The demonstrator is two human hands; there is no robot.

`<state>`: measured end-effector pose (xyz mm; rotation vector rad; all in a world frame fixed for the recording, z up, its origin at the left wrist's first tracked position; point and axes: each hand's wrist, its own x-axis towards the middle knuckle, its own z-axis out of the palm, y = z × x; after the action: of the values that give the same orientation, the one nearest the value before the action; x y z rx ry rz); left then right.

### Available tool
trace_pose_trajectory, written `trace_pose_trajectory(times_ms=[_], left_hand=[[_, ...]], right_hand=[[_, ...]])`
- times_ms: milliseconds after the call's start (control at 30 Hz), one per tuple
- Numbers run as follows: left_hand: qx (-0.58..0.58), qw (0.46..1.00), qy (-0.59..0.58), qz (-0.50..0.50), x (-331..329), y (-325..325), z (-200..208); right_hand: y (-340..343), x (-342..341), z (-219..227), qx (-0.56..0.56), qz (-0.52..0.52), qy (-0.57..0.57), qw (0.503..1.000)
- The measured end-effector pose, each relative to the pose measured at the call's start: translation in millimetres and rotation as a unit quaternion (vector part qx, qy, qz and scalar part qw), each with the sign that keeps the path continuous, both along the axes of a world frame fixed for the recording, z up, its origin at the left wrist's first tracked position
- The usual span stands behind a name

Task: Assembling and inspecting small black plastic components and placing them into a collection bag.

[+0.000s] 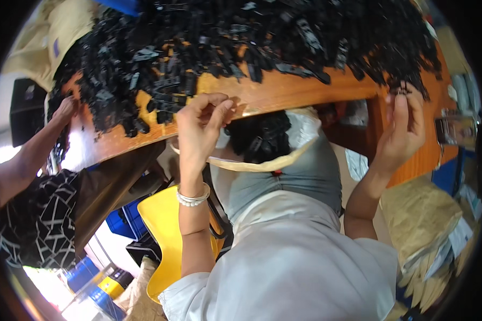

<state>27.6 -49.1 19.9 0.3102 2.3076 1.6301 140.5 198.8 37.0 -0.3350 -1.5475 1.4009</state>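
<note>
A large heap of small black plastic parts [241, 37] covers most of the wooden table [284, 91] before me. Over the table's front edge, my left hand [201, 125] has its fingers curled and the thumb close to the index fingertip; anything between them is too small to make out. Farther right, my right hand [404, 125] pinches a small black plastic part [399, 91] between thumb and fingers, beside the heap's right end. A light-coloured sack [273, 163] with more black parts inside rests open at my lap, under the table edge.
At the left another person's hand [65, 108] touches the table beside the heap. A yellow chair [163, 235] stands left of me, with blue crates [126, 219] behind it. Brown sacks [420, 219] lie at the right. A framed item [456, 131] is by the table's right end.
</note>
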Motion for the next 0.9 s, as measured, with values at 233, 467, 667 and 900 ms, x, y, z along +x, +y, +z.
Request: trace_pose_trajectory(times_ms=[233, 467, 667, 900], left_hand=[[-0.123, 0.948, 0.253, 0.152, -48.3, -58.8, -19.0], [-0.305, 0.886, 0.351, 0.001, -118.3, -64.6, -9.1], [-0.332, 0.905, 0.265, -0.02, -140.0, -47.5, -11.0], [-0.266, 0.953, 0.143, -0.016, -151.9, -57.5, -12.0]], right_hand=[[-7.8, -2.5, -8.4, 0.036, 0.046, -0.094, 0.994], [-22.8, -12.1, -13.0, 0.071, 0.1, -0.126, 0.984], [-24.5, -8.3, -14.1, 0.03, 0.125, -0.143, 0.981], [-23.9, -8.4, -22.8, 0.042, 0.122, -0.15, 0.98]])
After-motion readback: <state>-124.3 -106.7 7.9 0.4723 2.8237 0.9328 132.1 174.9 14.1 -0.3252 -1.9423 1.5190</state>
